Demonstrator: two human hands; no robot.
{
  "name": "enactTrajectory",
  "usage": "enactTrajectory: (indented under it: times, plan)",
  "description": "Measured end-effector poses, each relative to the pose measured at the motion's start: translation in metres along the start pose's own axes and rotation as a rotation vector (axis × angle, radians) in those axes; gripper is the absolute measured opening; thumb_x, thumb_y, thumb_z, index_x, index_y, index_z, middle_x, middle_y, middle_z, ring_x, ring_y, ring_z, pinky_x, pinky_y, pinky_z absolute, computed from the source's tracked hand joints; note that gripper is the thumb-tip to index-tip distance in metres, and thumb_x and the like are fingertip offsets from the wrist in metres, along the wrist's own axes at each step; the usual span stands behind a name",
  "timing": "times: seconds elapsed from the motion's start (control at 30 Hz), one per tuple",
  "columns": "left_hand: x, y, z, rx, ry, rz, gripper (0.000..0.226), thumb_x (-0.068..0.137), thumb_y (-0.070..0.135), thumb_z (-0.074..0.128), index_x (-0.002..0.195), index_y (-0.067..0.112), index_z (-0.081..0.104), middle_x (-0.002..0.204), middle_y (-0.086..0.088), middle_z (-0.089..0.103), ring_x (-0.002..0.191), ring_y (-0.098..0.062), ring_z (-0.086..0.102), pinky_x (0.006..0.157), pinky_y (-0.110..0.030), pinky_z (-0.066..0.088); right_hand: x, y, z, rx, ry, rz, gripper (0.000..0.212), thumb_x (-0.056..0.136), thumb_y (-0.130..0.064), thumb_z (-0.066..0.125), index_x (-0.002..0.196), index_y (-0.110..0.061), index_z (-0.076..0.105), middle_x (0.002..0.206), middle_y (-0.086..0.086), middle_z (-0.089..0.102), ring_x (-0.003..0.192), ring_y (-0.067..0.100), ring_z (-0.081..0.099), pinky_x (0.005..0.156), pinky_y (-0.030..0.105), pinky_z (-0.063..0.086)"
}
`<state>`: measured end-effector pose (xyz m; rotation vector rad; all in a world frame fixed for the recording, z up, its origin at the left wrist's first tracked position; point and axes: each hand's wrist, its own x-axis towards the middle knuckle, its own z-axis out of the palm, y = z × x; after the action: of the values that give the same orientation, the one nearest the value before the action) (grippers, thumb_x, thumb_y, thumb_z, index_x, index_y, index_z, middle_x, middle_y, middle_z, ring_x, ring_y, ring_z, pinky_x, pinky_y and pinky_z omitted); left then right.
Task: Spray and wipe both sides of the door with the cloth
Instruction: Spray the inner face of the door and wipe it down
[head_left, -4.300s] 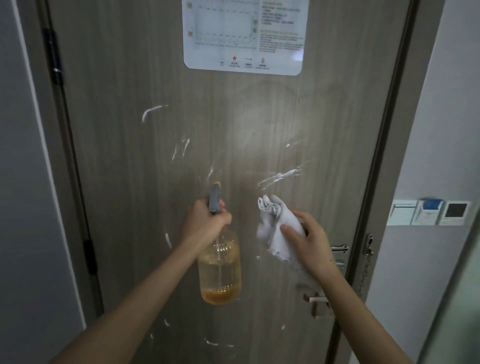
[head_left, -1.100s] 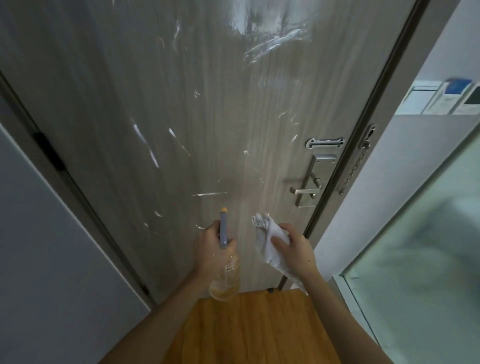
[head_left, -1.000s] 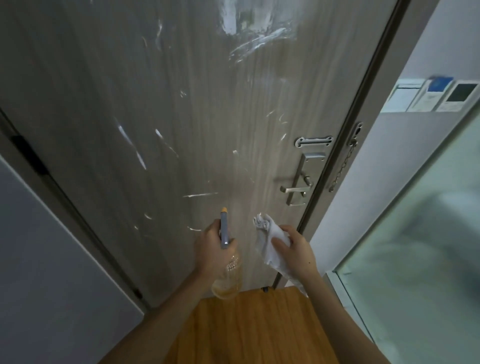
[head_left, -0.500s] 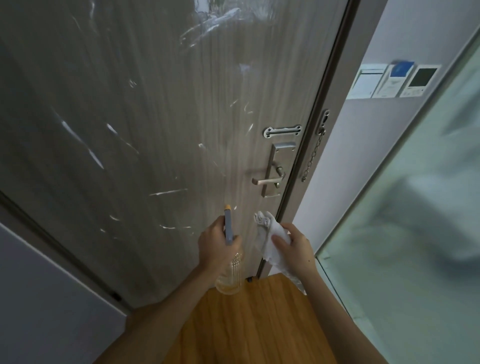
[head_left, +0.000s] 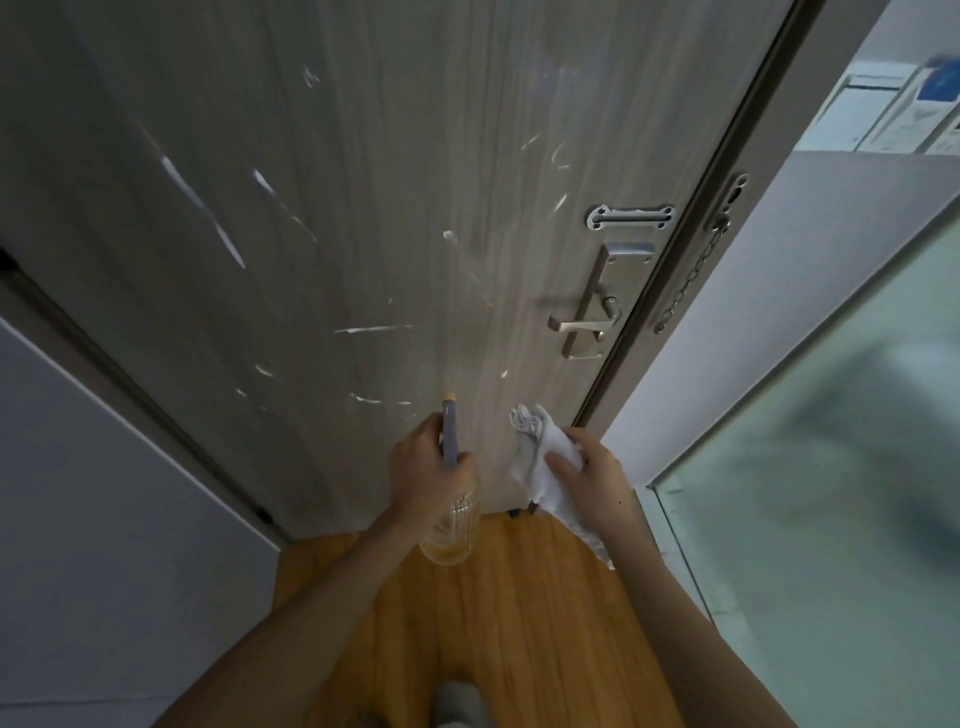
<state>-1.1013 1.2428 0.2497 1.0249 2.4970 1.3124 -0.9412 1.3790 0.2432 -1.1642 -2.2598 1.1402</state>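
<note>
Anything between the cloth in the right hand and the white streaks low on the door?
Nothing visible. The right hand holds the cloth close to the door, with bare panel up to the streaks. The left hand with the spray bottle sits beside that path. The lever handle is higher, rightward.

A narrow entryway in dim, cool light

Warm wooden floor (head_left: 519, 623) runs beneath, plain grey wall (head_left: 104, 519) away to the left, a frosted glass panel (head_left: 831, 493) close on the right (only blurred shapes show through it), and wall switch plates (head_left: 883, 111) high up on the pale right-hand wall (head_left: 810, 218).
</note>
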Motion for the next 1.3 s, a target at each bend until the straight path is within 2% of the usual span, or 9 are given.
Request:
enactTrajectory:
  times: [0.2,0.27,0.4,0.57,0.77,0.93,1.1,1.2,1.3]
  plan:
    - [-0.001,-0.048,-0.024,-0.036,0.002,-0.156,0.016,0.068,0.011,0.065,0.07,0.014,0.05,0.059,-0.001,0.052,0.052,-0.021,0.054,0.051,-0.034,0.049,0.001,-0.011,0.021,0.049,-0.096,0.046,0.039,0.086,-0.044,0.059,0.118,-0.022,0.056,0.105,-0.004,0.063,0.096,0.016,0.061,0.087,0.032,0.049]
    - [-0.002,-0.062,-0.034,-0.029,0.011,-0.201,0.018,0.07,0.008,0.067,0.072,0.014,0.05,0.061,-0.002,0.054,0.054,-0.021,0.056,0.052,-0.032,0.049,-0.002,-0.015,0.033,0.014,-0.089,-0.026,0.035,0.091,-0.036,0.059,0.121,-0.018,0.058,0.105,-0.002,0.066,0.094,0.013,0.062,0.085,0.029,0.05]
    - [-0.005,-0.089,-0.052,-0.07,0.1,-0.28,0.015,0.065,0.015,0.064,0.077,0.014,0.055,0.066,-0.006,0.059,0.06,-0.027,0.06,0.057,-0.045,0.054,0.002,-0.031,0.058,-0.028,-0.14,-0.064,0.03,0.093,-0.026,0.061,0.122,-0.018,0.057,0.1,-0.005,0.064,0.09,0.012,0.062,0.081,0.027,0.05]
    - [-0.012,-0.112,-0.078,0.031,0.177,-0.355,0.014,0.07,0.01,0.068,0.082,0.008,0.06,0.066,-0.007,0.062,0.057,-0.023,0.06,0.054,-0.041,0.054,0.004,-0.049,0.091,-0.063,-0.215,-0.106,0.03,0.094,-0.027,0.06,0.123,-0.023,0.056,0.097,-0.011,0.063,0.084,-0.003,0.058,0.076,0.024,0.051]
    - [-0.03,-0.139,-0.103,0.067,0.171,-0.397,0.013,0.071,0.009,0.066,0.069,0.007,0.053,0.057,-0.007,0.057,0.049,-0.02,0.055,0.046,-0.034,0.046,0.0,-0.068,0.122,-0.059,-0.273,-0.153,0.03,0.093,-0.024,0.061,0.123,-0.019,0.057,0.102,-0.004,0.065,0.09,0.01,0.061,0.07,0.01,0.043]
    - [-0.043,-0.166,-0.111,0.04,0.199,-0.454,0.028,0.069,0.011,0.067,0.064,0.021,0.042,0.054,0.002,0.049,0.049,-0.018,0.051,0.049,-0.025,0.037,-0.004,-0.076,0.142,-0.06,-0.325,-0.161,0.032,0.094,-0.024,0.06,0.125,-0.02,0.056,0.103,-0.005,0.064,0.089,0.008,0.06,0.07,0.012,0.044]
    - [-0.044,-0.187,-0.111,0.079,0.144,-0.459,0.026,0.071,0.013,0.068,0.064,0.022,0.044,0.052,0.006,0.05,0.047,-0.012,0.052,0.05,-0.026,0.041,-0.008,-0.08,0.156,-0.096,-0.356,-0.147,0.034,0.095,-0.029,0.059,0.128,-0.023,0.054,0.106,-0.003,0.066,0.092,0.011,0.061,0.075,0.025,0.051]
    - [-0.041,-0.196,-0.105,0.099,0.128,-0.466,0.025,0.071,0.012,0.068,0.064,0.02,0.046,0.052,0.006,0.049,0.046,-0.013,0.052,0.046,-0.024,0.037,-0.007,-0.077,0.163,-0.113,-0.359,-0.16,0.033,0.096,-0.029,0.057,0.128,-0.021,0.054,0.103,-0.005,0.065,0.086,0.007,0.06,0.067,0.011,0.044]
    - [-0.036,-0.204,-0.098,0.105,0.116,-0.441,0.024,0.071,0.011,0.068,0.067,0.019,0.045,0.051,0.008,0.045,0.046,-0.016,0.052,0.045,-0.021,0.034,-0.006,-0.071,0.171,-0.108,-0.358,-0.142,0.034,0.096,-0.029,0.057,0.129,-0.021,0.054,0.106,-0.002,0.067,0.086,0.006,0.06,0.067,0.011,0.044]
